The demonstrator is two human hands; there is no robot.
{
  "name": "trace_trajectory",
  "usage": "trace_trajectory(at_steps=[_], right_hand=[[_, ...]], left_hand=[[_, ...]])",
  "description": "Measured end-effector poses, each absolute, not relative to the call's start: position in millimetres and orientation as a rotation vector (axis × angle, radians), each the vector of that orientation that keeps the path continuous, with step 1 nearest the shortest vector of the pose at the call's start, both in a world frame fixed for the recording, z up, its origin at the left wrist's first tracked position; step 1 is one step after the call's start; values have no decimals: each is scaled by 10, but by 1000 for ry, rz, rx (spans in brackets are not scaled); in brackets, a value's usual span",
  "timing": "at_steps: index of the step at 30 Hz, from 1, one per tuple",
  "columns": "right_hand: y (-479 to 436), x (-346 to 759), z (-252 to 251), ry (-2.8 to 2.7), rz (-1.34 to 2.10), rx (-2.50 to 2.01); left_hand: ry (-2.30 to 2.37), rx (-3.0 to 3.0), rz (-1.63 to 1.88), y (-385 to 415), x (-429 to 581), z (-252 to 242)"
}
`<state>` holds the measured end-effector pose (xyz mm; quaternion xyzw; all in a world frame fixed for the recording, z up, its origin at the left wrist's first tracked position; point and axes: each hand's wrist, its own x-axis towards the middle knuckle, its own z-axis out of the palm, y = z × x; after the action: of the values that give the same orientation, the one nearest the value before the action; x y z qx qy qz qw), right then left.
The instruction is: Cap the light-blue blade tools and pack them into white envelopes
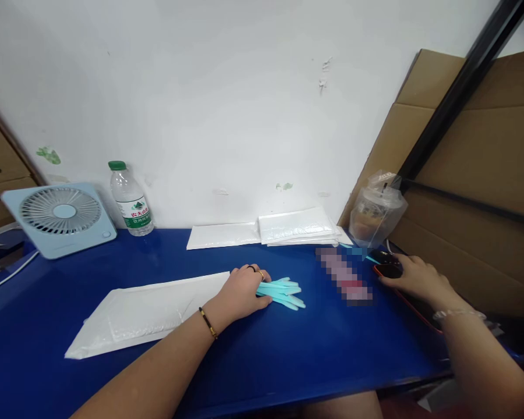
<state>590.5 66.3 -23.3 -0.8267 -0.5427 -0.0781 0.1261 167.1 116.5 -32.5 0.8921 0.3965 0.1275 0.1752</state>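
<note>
My left hand [248,291] is closed on a bundle of flat turquoise strips [283,292], whose pointed ends fan out to the right on the table. Under its wrist lies a long white padded envelope [152,308]. At the table's right side, my right hand [414,279] rests over a dark phone with an orange-red edge [388,271], thumb and index finger apart. A small black object [381,256] touches or sits just beyond its fingers; I cannot make out its kind. Thin blue pieces [351,250] lie left of that.
White padded envelopes [297,226] lie along the wall. A pixelated pink item [344,276] is between my hands. A blue fan [61,215] and water bottle [131,201] stand back left. A bagged drink cup [375,209] stands by cardboard [475,151] at right.
</note>
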Motion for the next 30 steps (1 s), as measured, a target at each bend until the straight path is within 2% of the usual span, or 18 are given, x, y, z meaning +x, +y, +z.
trace_trajectory(at_steps=[6,10,15,21,25,28,30], right_hand=[[559,4421,44,-2465,337,-1606],[711,3641,-42,-2718,239,-1628],[904,3509,-182,-2893,109,-1530],[750,3513,-29,-2810,-28,-1650],[632,3525,556,-2674,-45,-1668],[580,3556,977,-2472,110,-1449],[562,3531,1060,-2359,191,-1307]], left_hand=[[1067,2635,359,1106,1743,-344],[1089,2738,318,1053,1787,-331],[1164,2841,302,961,1849,-359],[1128,2794,382,941,1925,-416],[1045,2468,617,985,1982,-340],[920,2110,848,984,2068,-271],[889,1910,893,964,2129,-269]])
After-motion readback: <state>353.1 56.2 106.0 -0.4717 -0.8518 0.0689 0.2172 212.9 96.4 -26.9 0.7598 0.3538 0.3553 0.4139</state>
